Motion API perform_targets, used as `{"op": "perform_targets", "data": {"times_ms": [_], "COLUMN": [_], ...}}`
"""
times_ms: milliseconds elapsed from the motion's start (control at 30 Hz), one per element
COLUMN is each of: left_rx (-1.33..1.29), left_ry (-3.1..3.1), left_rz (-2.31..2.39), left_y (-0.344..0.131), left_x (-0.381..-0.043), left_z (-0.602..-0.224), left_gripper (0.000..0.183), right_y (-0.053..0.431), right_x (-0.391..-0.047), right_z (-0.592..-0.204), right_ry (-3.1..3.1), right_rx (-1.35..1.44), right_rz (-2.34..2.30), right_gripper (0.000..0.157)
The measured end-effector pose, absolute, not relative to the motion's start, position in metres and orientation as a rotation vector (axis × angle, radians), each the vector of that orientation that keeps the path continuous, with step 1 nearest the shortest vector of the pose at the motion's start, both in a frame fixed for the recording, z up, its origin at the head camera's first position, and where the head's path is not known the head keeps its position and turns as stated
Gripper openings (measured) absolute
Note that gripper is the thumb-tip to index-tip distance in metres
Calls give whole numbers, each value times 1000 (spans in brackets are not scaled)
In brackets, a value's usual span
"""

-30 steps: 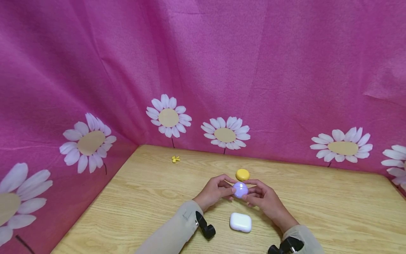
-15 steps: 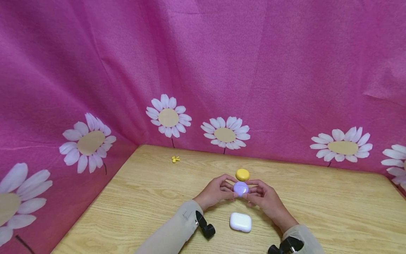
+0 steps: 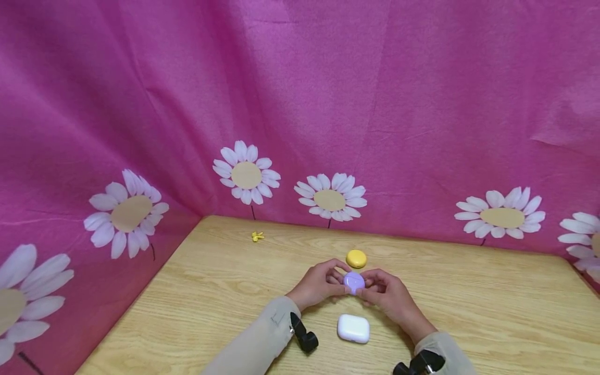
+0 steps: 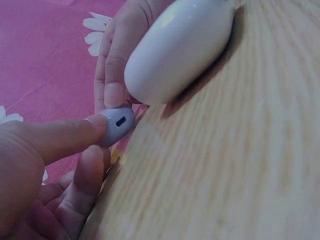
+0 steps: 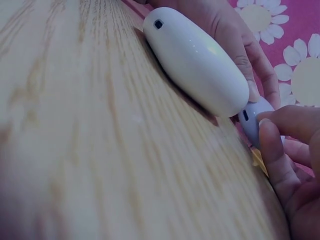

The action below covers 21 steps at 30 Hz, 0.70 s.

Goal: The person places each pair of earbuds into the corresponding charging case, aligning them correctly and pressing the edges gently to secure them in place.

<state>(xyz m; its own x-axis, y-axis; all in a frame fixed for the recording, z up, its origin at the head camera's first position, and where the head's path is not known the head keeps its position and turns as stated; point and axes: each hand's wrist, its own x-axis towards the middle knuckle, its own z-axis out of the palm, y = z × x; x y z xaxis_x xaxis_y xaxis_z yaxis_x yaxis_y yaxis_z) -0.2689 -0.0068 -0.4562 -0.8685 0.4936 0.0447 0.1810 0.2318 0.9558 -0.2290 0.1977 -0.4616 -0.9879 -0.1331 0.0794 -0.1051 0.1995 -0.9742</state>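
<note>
A small, rounded purple earbud case (image 3: 353,283) is held between both hands just above or on the table; which of the two I cannot tell. My left hand (image 3: 315,283) pinches its left side with thumb and fingers, and my right hand (image 3: 390,296) grips the right side. The case (image 4: 118,125) shows a dark charging port toward the left wrist camera, and its lid looks closed. Nearer to me lies a white earbud case (image 3: 353,328), apart from both hands. Just beyond the fingers sits a round yellow case (image 3: 356,259).
Two tiny yellow earbuds, or similar small pieces (image 3: 258,236), lie near the back left of the wooden table (image 3: 187,312). A pink cloth (image 3: 403,104) printed with white daisies hangs behind and to the left of the table.
The purple case has turned a little between the fingers. Both hands stay around it, and the whole head view has shifted slightly. The other objects rest where they were.
</note>
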Motion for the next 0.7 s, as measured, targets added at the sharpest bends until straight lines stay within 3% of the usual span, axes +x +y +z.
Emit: {"op": "perform_targets", "data": {"times_ms": [700], "left_rx": [580], "left_ry": [2308], "left_rz": [1609], "left_y": [-7], "left_x": [-271], "left_z": [-456], "left_gripper": [33], "right_y": [194], "right_x": [-230], "right_z": [-460], "right_ry": [2463], "right_rx": [-165], "right_rz": [-1925], "right_gripper": [40]}}
